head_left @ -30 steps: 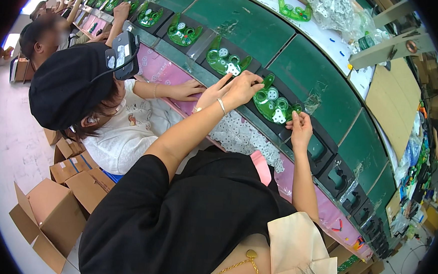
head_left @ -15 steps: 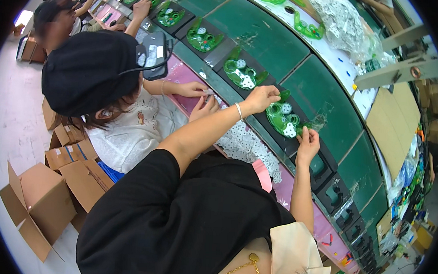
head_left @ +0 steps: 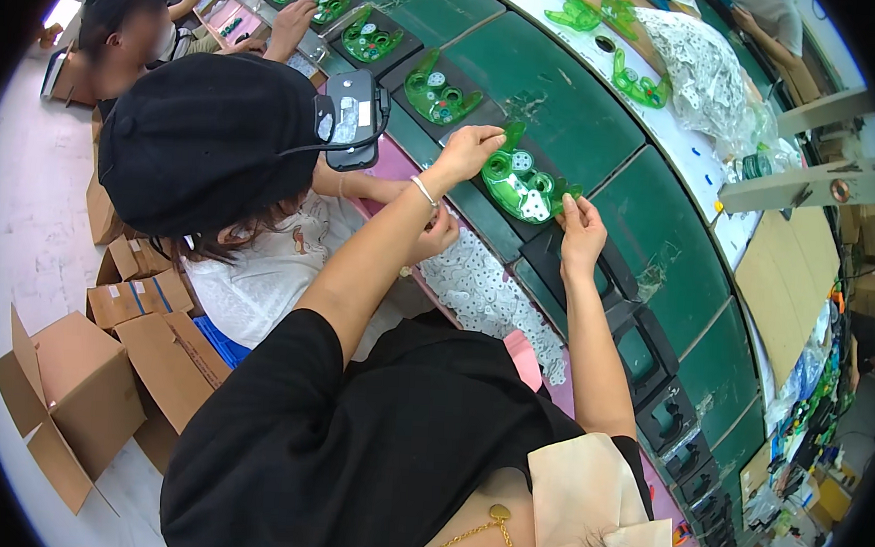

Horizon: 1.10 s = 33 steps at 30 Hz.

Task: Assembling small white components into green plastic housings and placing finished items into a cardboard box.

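A translucent green game controller shell (head_left: pixel 508 191), with round openings, a pale round pad and a white plate inside, lies between my hands at the line of black holders. The fingers of my left hand (head_left: pixel 468 153) pinch its far left grip. My right hand (head_left: pixel 581 237) pinches the grip on its right side. Whether the shell rests in a holder or is held above one, I cannot tell. Beside my right hand sits a bare black holder (head_left: pixel 613 274). A heap of thin white plates with dark holes (head_left: pixel 496 295) lies below my left forearm, by the line's near edge.
More green shells (head_left: pixel 440 97) sit in holders up the line to the left. A co-worker in a black cap (head_left: pixel 210 144) sits close on my left, hands near my forearm. Open cardboard boxes (head_left: pixel 95 383) stand on the floor. Beyond the green line, a white table (head_left: pixel 699 169) carries plastic bags.
Both my hands have moved left with the shell, and a bare holder now shows to its right. The co-worker's hands have dropped lower. The view has shifted slightly.
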Motion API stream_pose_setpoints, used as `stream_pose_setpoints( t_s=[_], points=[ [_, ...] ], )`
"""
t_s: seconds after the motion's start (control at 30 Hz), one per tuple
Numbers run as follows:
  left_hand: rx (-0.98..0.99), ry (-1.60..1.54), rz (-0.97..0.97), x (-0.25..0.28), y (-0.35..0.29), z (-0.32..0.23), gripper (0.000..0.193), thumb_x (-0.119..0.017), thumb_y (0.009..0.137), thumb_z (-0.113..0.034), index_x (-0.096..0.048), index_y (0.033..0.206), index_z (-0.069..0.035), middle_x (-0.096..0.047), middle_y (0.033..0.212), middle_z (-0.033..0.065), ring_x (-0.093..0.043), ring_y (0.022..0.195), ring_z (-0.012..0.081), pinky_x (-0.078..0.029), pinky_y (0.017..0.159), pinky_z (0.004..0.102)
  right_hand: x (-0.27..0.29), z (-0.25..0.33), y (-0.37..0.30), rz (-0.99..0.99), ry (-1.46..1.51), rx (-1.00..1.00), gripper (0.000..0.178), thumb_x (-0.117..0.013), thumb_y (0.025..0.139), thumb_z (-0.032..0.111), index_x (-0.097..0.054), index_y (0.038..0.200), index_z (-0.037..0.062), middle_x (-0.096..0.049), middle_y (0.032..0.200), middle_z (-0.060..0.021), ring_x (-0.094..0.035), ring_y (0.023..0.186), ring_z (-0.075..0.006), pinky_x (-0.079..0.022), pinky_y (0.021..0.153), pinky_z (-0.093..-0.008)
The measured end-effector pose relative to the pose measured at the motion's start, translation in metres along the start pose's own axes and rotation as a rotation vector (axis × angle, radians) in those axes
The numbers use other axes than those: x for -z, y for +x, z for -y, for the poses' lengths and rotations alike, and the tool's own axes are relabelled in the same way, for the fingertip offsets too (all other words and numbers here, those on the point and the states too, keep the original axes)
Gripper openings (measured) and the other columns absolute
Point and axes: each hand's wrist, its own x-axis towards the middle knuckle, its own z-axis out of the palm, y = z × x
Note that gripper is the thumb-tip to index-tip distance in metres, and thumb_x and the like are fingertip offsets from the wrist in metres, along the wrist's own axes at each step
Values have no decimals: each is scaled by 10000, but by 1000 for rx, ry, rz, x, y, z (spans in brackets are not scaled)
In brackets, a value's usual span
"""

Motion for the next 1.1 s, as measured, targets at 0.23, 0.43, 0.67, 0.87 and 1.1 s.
stream_pose_setpoints(
  t_s=[0.23, 0.43, 0.67, 0.87, 1.1],
  points=[
    [-65, 35, 31, 0, 9, 16, 302, -553, 825, -259, -612, 1029, -43, -625, 967, 154, -592, 905, 273, -450, 792, 332, -7, -8, 2, -12, -105, -76, 349, -609, 840, 194, -515, 1089, -31, -574, 901, -40, -541, 790, -88, -464, 683, -223],
    [-170, 95, -7, -3, 15, 32, 316, -542, 838, -285, -608, 1032, -44, -636, 928, 134, -600, 866, 250, -453, 773, 320, -10, -17, 4, -5, 55, -80, 325, -594, 850, 221, -510, 1057, -15, -594, 951, -56, -548, 842, -100, -466, 714, -249],
    [-13, -101, 176, -5, 19, 26, 378, -532, 878, -260, -549, 1100, 45, -620, 989, 78, -553, 893, 126, -429, 779, 235, -9, -21, 5, -52, 16, -43, 293, -566, 868, 220, -497, 1068, 17, -567, 929, -22, -522, 830, -84, -442, 699, -241],
    [-97, -208, 96, -12, 9, 21, 333, -529, 887, -216, -558, 1094, 43, -613, 965, 58, -539, 889, 110, -417, 773, 204, -9, -17, -1, -101, 144, 26, 293, -584, 856, 208, -513, 1080, 33, -582, 921, -10, -530, 833, -78, -445, 692, -244],
    [-90, -344, 99, -29, -21, -12, 326, -551, 874, -234, -575, 1088, 10, -577, 892, -8, -525, 770, 64, -426, 613, 188, 23, 6, -26, -168, 300, 5, 254, -592, 844, 154, -558, 1064, 32, -606, 922, -26, -568, 807, -93, -497, 651, -255]
  ],
)
